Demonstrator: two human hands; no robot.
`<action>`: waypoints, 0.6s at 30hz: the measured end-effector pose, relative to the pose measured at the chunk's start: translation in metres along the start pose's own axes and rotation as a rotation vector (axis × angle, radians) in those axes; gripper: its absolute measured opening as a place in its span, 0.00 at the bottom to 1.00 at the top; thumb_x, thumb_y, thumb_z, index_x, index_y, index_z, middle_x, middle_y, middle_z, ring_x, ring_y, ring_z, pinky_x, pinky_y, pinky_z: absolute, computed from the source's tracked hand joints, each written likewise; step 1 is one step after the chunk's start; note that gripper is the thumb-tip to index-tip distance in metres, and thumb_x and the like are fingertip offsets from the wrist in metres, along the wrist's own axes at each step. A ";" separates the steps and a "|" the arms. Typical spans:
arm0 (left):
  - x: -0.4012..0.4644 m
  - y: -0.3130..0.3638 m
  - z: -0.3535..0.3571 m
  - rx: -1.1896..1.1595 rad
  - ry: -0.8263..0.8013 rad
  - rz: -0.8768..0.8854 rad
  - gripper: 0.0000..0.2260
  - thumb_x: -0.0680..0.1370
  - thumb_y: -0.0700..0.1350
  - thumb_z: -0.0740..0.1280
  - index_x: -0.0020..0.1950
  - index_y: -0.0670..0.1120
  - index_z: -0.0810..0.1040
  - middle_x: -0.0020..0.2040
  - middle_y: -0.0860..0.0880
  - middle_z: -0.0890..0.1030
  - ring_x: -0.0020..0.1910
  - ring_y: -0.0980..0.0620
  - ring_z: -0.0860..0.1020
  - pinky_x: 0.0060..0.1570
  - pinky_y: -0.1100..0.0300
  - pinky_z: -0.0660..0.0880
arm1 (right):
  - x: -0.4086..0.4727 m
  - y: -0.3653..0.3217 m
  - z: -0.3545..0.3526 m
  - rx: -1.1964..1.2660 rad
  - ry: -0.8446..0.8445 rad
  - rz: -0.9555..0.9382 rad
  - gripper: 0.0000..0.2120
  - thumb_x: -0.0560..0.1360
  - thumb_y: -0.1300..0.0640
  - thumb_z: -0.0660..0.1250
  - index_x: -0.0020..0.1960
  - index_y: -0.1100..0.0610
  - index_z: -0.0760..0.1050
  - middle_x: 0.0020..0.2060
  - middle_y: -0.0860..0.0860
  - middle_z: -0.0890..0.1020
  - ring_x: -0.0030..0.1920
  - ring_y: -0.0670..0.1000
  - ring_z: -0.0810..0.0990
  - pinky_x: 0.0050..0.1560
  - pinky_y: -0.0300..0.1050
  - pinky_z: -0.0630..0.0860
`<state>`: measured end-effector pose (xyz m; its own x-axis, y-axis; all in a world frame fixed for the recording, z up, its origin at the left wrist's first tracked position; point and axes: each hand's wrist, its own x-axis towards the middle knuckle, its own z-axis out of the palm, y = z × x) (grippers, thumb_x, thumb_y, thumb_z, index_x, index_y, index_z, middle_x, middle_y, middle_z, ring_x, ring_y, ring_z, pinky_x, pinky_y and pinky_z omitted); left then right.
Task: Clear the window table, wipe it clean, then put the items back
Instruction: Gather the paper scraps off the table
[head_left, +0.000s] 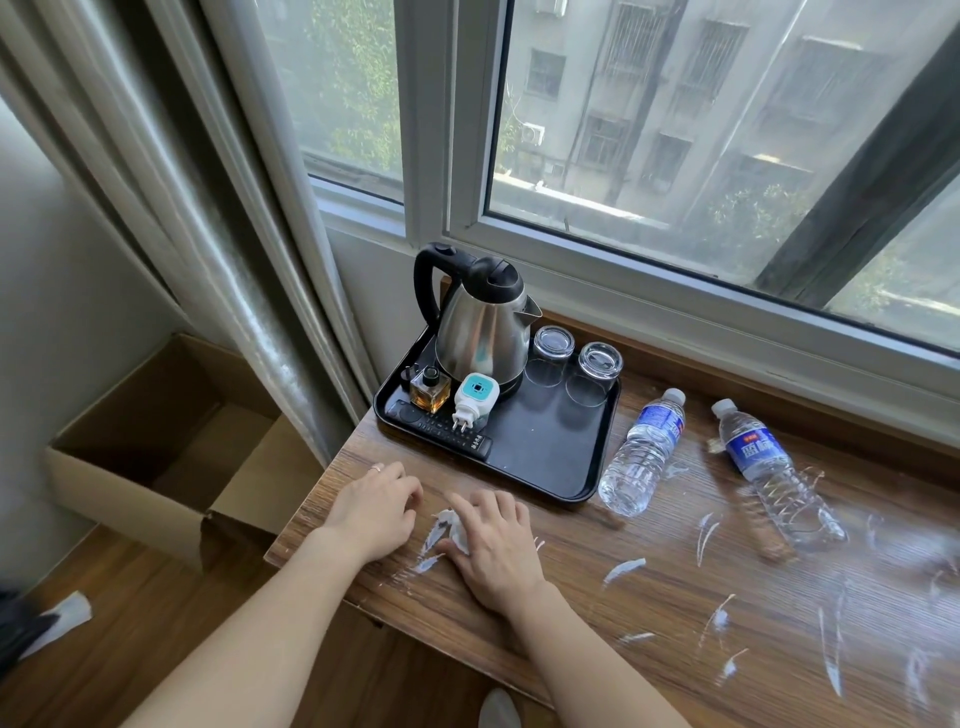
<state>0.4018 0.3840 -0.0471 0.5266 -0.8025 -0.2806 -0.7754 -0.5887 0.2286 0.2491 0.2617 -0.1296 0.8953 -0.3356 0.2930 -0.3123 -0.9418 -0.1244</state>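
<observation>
From the head camera, the window table (597, 587) is a wood-grain board streaked with white smears. At its left end sits a black rectangular tray (545, 447) with a raised rim. On the tray stand a brushed steel kettle (480, 332) with a black lid and handle, two clear glasses (554, 343) (600, 360) turned upside down, a square amber perfume bottle (430, 391), a white plug-in device (475, 397) with a teal face, and a black remote control (441, 428) with small white print too fine to read. Right of the tray two clear ribbed plastic water bottles (644, 452) (769, 467) lie on their sides on the wood; their blue labels carry white characters, not legible.

The left hand (376, 506) rests near the table's corner with fingers curled under, holding nothing visible; a ring shows on one finger. The right hand (493, 545) lies flat with fingers extended, pressing a crumpled white wipe (449, 525) against the wood just in front of the tray.

An open cardboard box (156, 441) stands on the floor beside the grey curtain (208, 208).
</observation>
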 end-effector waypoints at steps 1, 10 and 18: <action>0.001 0.000 0.000 0.033 -0.006 0.003 0.14 0.80 0.50 0.61 0.65 0.54 0.74 0.60 0.53 0.72 0.65 0.51 0.68 0.61 0.55 0.71 | 0.000 0.001 0.000 0.006 -0.007 -0.018 0.23 0.76 0.34 0.58 0.68 0.41 0.70 0.54 0.48 0.78 0.52 0.53 0.75 0.51 0.51 0.77; 0.007 0.004 -0.003 0.164 -0.044 0.060 0.27 0.77 0.62 0.63 0.74 0.55 0.66 0.68 0.51 0.68 0.70 0.49 0.64 0.67 0.52 0.64 | -0.001 -0.001 -0.005 0.006 -0.038 0.034 0.19 0.74 0.33 0.60 0.44 0.48 0.74 0.45 0.48 0.76 0.45 0.52 0.73 0.42 0.48 0.75; 0.004 0.012 -0.003 0.169 -0.129 0.085 0.37 0.73 0.69 0.63 0.77 0.55 0.61 0.74 0.51 0.63 0.75 0.49 0.60 0.71 0.49 0.60 | 0.005 0.009 -0.019 0.039 -0.142 0.110 0.17 0.71 0.39 0.62 0.36 0.52 0.74 0.35 0.48 0.77 0.36 0.52 0.78 0.33 0.42 0.75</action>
<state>0.3957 0.3730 -0.0425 0.4160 -0.8232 -0.3863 -0.8684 -0.4857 0.1000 0.2452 0.2509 -0.1116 0.8929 -0.4281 0.1395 -0.4010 -0.8970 -0.1861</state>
